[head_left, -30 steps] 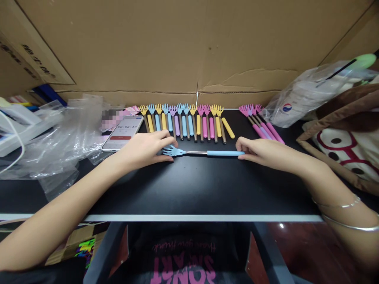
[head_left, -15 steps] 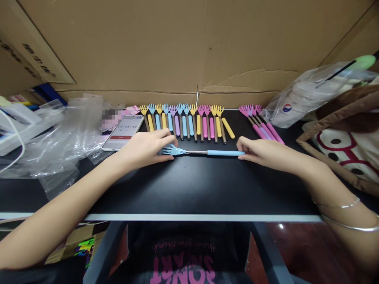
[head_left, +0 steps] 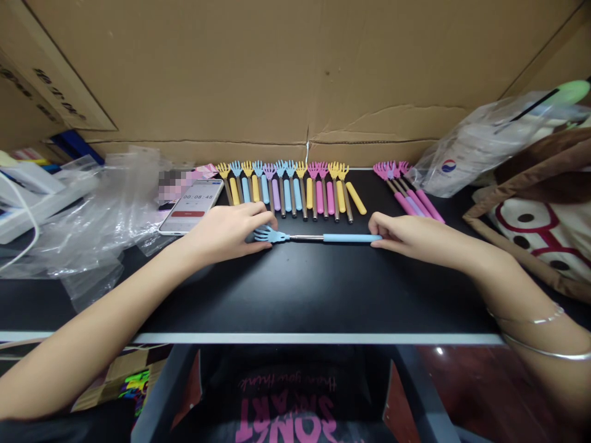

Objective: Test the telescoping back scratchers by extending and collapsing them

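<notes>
Scratcher (head_left: 318,238) held crosswise over bench (head_left: 295,301), before scratcher row (head_left: 320,198); head (head_left: 273,235) gripped by left hand (head_left: 233,231), handle end (head_left: 375,238) pinched by right hand (head_left: 397,234). No shift seen since second earlier; pause suggested.

00:08:48 on the phone (head_left: 196,203), "than you think" and "SMART" upside-down on black fabric (head_left: 286,397), red-blue logo (head_left: 448,165).

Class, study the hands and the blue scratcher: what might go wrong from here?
The right hand pinches only the end of the blue handle, which might slip. The left hand grips around slender blue prongs, which might bend. The phone lies close beside the left hand; a sweep might knock it.
</notes>
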Tool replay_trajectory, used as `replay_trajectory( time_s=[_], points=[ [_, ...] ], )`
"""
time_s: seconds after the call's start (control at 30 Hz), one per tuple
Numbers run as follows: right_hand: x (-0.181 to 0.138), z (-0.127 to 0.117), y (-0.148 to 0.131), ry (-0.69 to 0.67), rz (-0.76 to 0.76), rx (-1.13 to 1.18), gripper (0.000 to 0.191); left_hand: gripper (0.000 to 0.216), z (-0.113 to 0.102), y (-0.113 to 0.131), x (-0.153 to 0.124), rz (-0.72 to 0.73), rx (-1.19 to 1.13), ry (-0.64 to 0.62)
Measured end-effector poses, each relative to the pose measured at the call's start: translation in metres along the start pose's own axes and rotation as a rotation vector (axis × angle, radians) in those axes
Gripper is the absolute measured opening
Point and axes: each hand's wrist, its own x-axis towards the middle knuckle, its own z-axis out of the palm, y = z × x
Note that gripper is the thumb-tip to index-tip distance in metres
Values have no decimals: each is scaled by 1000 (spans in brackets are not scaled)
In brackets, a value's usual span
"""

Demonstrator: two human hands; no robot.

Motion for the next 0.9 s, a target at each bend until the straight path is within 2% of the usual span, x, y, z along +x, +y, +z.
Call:
replay_trajectory(
  time_s=[0.9],
  points=[
    [0,0,0,7,-16,0,21,32,1,-1,1,-11,-15,-49]
  ],
)
